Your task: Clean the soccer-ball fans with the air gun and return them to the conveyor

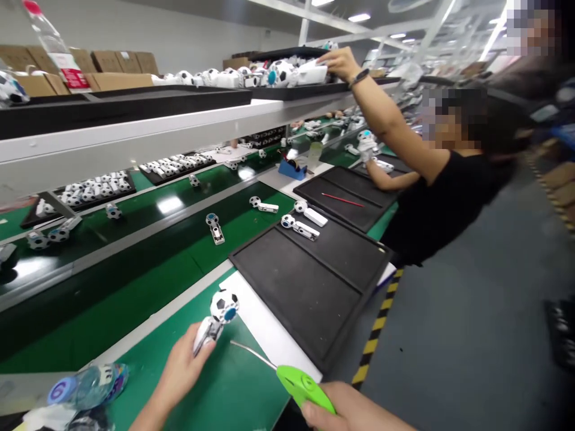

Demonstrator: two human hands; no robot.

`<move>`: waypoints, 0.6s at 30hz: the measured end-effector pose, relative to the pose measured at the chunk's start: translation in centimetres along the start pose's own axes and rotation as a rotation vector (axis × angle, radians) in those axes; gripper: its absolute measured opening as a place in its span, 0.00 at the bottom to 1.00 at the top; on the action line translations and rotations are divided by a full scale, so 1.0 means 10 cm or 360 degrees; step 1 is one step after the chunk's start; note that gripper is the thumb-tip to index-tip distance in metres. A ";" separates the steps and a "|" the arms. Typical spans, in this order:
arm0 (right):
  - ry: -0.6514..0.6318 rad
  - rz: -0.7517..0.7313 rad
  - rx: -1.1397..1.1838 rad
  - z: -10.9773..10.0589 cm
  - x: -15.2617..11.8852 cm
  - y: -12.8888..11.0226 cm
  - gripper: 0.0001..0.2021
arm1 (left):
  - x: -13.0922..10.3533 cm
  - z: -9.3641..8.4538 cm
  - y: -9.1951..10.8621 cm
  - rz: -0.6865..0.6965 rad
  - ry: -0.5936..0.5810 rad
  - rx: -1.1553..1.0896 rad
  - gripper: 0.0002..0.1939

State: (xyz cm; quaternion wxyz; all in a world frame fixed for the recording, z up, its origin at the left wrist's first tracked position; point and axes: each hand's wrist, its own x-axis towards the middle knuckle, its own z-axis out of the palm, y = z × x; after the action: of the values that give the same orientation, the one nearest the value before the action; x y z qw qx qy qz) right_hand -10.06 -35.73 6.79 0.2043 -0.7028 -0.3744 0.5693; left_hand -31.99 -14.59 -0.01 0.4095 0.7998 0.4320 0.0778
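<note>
My left hand (185,359) is closed around the white handle of a soccer-ball-headed gadget (224,306). Its black-and-white ball points up and away, with a blue round spot on it, and the handle shows an open inner side. At the lower right, my right hand (335,407) grips a bright green tool (303,386) with a thin, slightly curved metal shaft. The tip of that shaft ends a little to the right of the gadget, apart from it. What kind of tool it is I cannot make out.
A black tray (305,287) bears two similar gadgets at its far end. Beyond it lies another tray with a red pencil (344,199). More gadgets lie on the green conveyor (179,239). A plastic bottle (92,383) lies at lower left. A co-worker (449,179) reaches to the upper shelf.
</note>
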 end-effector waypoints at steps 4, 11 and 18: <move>-0.0052 -0.0008 -0.0022 0.01 -0.17 -0.06 0.22 | -0.19 0.12 0.04 0.0253 -0.0120 0.0215 0.19; -0.0031 0.0009 0.0087 0.06 -0.31 -0.02 0.21 | -0.24 0.16 0.09 0.0446 -0.0163 0.0348 0.18; -0.0012 0.0035 0.0101 0.04 -0.40 -0.05 0.20 | -0.22 0.18 0.14 0.0496 -0.0136 0.0389 0.17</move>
State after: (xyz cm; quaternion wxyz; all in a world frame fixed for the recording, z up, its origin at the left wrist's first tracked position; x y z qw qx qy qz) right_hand -10.83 -38.48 9.59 0.2188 -0.6978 -0.3493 0.5858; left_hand -31.64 -17.69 0.31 0.3103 0.9033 0.2913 0.0532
